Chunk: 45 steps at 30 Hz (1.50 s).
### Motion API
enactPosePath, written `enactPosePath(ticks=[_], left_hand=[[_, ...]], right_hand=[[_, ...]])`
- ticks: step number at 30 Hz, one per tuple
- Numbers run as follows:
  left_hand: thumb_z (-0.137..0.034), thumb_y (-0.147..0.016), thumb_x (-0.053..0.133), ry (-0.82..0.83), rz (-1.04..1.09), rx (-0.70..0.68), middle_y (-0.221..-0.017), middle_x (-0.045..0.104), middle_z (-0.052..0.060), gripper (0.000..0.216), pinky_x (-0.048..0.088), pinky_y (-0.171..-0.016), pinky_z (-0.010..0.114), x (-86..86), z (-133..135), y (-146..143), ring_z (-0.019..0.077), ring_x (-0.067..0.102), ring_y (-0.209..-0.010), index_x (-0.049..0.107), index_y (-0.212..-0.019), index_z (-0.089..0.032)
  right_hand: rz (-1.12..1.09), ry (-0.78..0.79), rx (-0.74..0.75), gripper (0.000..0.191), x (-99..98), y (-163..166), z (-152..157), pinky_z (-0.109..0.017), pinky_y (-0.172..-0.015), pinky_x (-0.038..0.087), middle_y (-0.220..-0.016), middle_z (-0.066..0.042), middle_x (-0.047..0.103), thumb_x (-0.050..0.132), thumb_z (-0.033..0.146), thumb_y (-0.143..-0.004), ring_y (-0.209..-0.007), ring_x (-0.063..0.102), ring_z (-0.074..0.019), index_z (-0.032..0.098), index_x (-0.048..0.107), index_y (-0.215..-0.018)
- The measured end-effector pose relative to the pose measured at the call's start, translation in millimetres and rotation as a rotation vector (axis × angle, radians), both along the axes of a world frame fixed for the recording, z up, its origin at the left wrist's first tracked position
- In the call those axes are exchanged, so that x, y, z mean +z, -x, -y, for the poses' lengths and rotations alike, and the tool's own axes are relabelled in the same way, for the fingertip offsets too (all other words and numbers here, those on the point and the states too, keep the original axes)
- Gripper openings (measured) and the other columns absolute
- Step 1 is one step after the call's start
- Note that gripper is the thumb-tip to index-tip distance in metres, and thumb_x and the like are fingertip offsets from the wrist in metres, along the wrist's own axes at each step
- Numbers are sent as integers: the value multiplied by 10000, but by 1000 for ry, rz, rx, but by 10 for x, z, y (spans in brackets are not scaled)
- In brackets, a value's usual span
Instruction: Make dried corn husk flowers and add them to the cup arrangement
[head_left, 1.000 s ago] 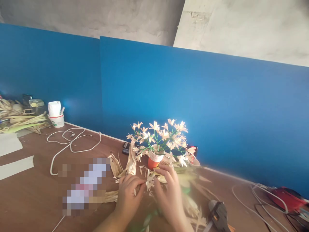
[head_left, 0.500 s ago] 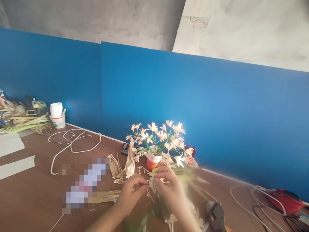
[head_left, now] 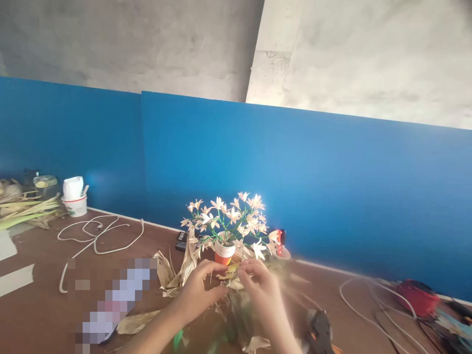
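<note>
My left hand [head_left: 202, 287] is over the table with its thumb and forefinger spread apart and nothing between them. Close to its right, my right hand [head_left: 261, 285] pinches a small pale piece of corn husk [head_left: 235, 282], partly hidden by the fingers. Just behind both hands stands an orange and white paper cup [head_left: 224, 253] that holds artificial flowers [head_left: 233, 215] with cream petals and green stems. Dry corn husks [head_left: 189, 260] lie to the left of the cup, and more scraps are under my hands, blurred.
A glue gun [head_left: 320, 329] lies at front right, near white cables and a red object [head_left: 417, 297]. On the left are a coiled white cable [head_left: 96, 241], a white tub [head_left: 75, 204], a husk pile [head_left: 27, 209] and a pixelated object [head_left: 120, 302]. A blue partition [head_left: 295, 182] closes the back.
My left thumb and forefinger have parted from the small husk piece they were pinching. My right hand keeps its pinch. The whole view has shifted, with the table lower and further left.
</note>
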<state>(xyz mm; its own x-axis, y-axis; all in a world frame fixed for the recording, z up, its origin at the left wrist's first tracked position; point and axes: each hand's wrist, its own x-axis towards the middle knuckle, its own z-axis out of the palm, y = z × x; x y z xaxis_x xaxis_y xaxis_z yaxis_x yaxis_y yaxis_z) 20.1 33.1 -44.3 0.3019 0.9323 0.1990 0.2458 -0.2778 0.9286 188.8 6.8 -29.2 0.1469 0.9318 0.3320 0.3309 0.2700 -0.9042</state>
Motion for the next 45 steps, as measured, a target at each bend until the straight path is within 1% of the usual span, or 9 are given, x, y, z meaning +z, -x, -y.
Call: enactPosePath(ticks=[4,7,17,22,26,29,34,38,45], left_hand=[[-265,-715,676,98,-3,-110,-1091,680,38,326,478,-897,340,245,-7,-54,238,611,-1042,674,-1039,-237],[-227,-696,675,78,0,-89,-1014,699,26,304,480,-884,332,281,31,-105,235,620,-1009,681,-999,-233],[-199,-717,685,-307,-113,133,-823,689,20,106,483,-755,323,-60,77,-222,225,624,-841,667,-818,-228],[-191,-783,660,-590,-179,213,-728,677,0,49,428,-700,323,-153,35,-199,204,606,-726,653,-753,-229],[-165,-810,639,-677,-155,179,-761,697,0,81,411,-726,330,-164,-48,-157,194,610,-739,643,-749,-219],[-148,-793,660,-650,-124,94,-800,704,3,89,417,-758,331,-151,-115,-136,196,611,-797,656,-745,-223],[-136,-754,685,-540,-110,-38,-843,667,19,116,426,-796,343,-133,-157,-117,214,588,-879,687,-703,-240],[-110,-741,657,-432,-31,-117,-879,611,33,149,436,-833,349,-151,-150,-110,214,574,-918,704,-694,-243],[-181,-737,664,-254,94,-213,-887,579,37,83,437,-853,338,-158,-140,-105,204,552,-922,697,-675,-225]], right_hand=[[-35,4,-45,201,97,-34,53,-264,-665,424,-793,-39,644,611,331,-772,-771,585,-202,193,658,-634],[-87,8,-90,211,145,-47,96,-270,-684,421,-722,-25,625,618,345,-753,-724,562,-196,194,653,-610],[-318,121,-104,303,113,-43,60,-285,-724,405,-694,-21,607,679,467,-688,-732,531,-197,168,637,-668],[-218,94,-107,272,84,-26,58,-284,-699,413,-737,-40,627,655,438,-711,-756,554,-210,171,641,-665],[-17,69,-80,243,88,-67,95,-261,-600,393,-836,-41,643,589,407,-781,-699,546,-178,191,694,-820],[112,33,-41,208,118,-97,134,-251,-602,389,-949,-29,644,580,335,-793,-736,554,-168,235,701,-930],[192,50,26,116,153,-88,170,-248,-646,393,-871,-12,620,585,219,-765,-787,569,-168,232,692,-808],[133,85,69,135,131,-104,146,-260,-716,402,-804,-13,613,573,184,-751,-790,572,-168,189,595,-618],[-24,325,159,155,119,-177,120,-238,-599,365,-672,10,583,593,296,-754,-642,492,-131,166,605,-671]])
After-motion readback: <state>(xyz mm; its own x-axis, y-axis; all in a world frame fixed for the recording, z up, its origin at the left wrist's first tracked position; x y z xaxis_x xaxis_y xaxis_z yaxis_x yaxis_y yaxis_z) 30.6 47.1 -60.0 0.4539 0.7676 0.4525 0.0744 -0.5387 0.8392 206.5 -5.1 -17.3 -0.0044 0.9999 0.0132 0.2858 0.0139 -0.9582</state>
